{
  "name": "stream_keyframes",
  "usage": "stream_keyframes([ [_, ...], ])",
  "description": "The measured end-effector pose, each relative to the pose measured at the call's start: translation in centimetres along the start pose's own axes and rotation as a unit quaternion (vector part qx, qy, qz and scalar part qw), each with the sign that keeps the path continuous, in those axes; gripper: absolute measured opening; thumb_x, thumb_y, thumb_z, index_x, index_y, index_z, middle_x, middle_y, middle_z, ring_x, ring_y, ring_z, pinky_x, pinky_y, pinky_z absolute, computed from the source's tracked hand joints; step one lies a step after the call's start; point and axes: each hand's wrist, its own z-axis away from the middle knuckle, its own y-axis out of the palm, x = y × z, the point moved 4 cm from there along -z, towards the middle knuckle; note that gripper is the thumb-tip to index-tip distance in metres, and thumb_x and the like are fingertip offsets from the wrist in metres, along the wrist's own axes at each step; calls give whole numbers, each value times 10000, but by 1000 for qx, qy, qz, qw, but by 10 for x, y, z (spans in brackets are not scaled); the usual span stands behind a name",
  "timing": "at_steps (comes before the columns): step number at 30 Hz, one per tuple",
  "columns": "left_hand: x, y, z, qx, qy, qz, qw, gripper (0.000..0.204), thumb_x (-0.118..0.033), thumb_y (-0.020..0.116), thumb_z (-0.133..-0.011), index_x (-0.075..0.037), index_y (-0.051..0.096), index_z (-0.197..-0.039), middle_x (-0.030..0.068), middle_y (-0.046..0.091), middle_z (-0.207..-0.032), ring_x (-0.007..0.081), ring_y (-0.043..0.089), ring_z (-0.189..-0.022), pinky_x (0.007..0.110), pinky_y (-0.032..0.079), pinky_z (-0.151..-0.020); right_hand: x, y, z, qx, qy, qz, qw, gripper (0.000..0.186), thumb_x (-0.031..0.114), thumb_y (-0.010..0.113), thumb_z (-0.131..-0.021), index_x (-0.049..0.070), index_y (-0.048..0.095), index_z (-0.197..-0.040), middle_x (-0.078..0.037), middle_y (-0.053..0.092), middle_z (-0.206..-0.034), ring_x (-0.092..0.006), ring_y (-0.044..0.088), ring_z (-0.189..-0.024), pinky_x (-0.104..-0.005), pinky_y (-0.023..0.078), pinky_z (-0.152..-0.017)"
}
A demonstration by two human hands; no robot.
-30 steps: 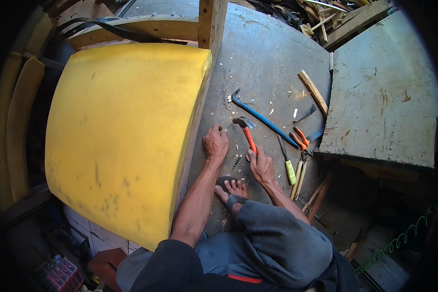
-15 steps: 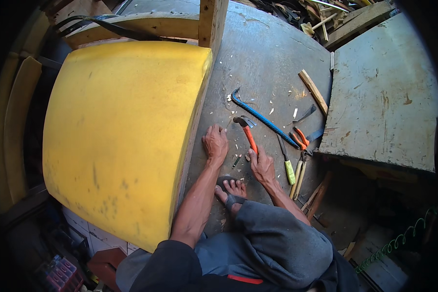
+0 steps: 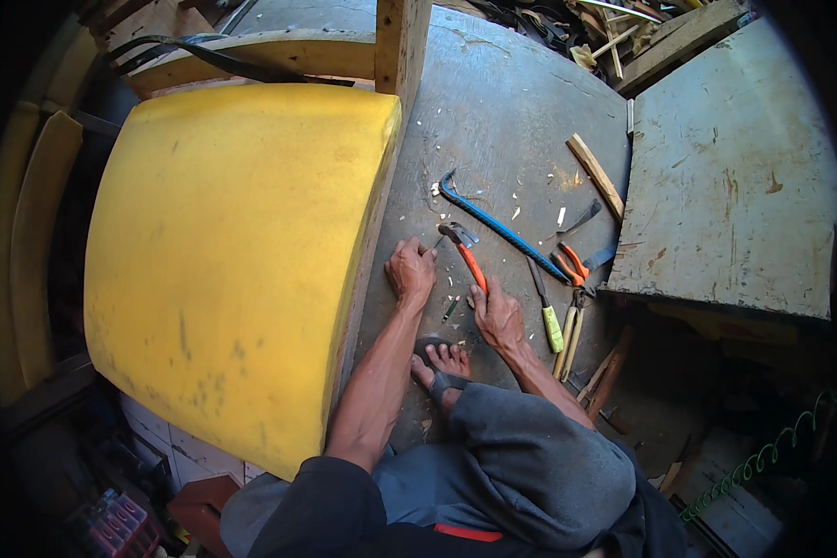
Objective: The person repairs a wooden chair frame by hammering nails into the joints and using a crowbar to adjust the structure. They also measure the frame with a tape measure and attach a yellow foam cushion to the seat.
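A claw hammer (image 3: pixel 472 266) with an orange-red handle and dark head is gripped in my right hand (image 3: pixel 500 318), near the handle's lower end. Its head hovers close to the fingertips of my left hand (image 3: pixel 411 272). That hand's fingers are curled and pressed together by the frame edge under a large yellow foam pad (image 3: pixel 232 260). Something thin and dark shows at the fingertips, too small to name. A short dark green pencil-like stick (image 3: pixel 451 308) lies on the grey work surface (image 3: pixel 493 102) between my hands.
Right of the hammer lie a blue pry bar (image 3: pixel 507 228), a yellow-handled tool (image 3: pixel 551 325), orange-handled pliers (image 3: pixel 575 265), long-handled pincers (image 3: pixel 572 339) and a wood strip (image 3: pixel 595 175). A grey wooden box (image 3: pixel 725 177) stands at the right. My sandalled foot (image 3: pixel 445 365) rests below my hands.
The hammer has shifted slightly left, its head closer to my left hand's fingertips. My left hand stays almost in place, and the view has moved a little.
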Motion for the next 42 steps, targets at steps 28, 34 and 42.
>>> stream_keyframes([
  [28,-7,-4,1,32,-55,8,998,148,-193,753,-807,-60,692,-825,138,711,-834,351,682,-848,472,471,-792,-5,7,-2,50,45,53,996,283,336,520,-1013,62,487,-1077,-295,623,-696,-508,637,-689,-586,471,-558],
  [34,5,-6,0,55,-31,94,994,172,-168,772,-790,-31,682,-843,158,704,-808,334,687,-782,432,509,-728,-12,-4,12,15,79,0,997,305,344,528,-1013,42,511,-1049,-298,615,-690,-525,625,-693,-587,459,-557],
  [42,4,-14,-2,23,-25,85,996,174,-178,743,-829,-22,668,-846,156,697,-746,326,693,-741,428,520,-708,-2,-9,10,19,61,-42,997,290,340,543,-1009,54,534,-1059,-295,603,-673,-522,622,-673,-579,448,-548],
])
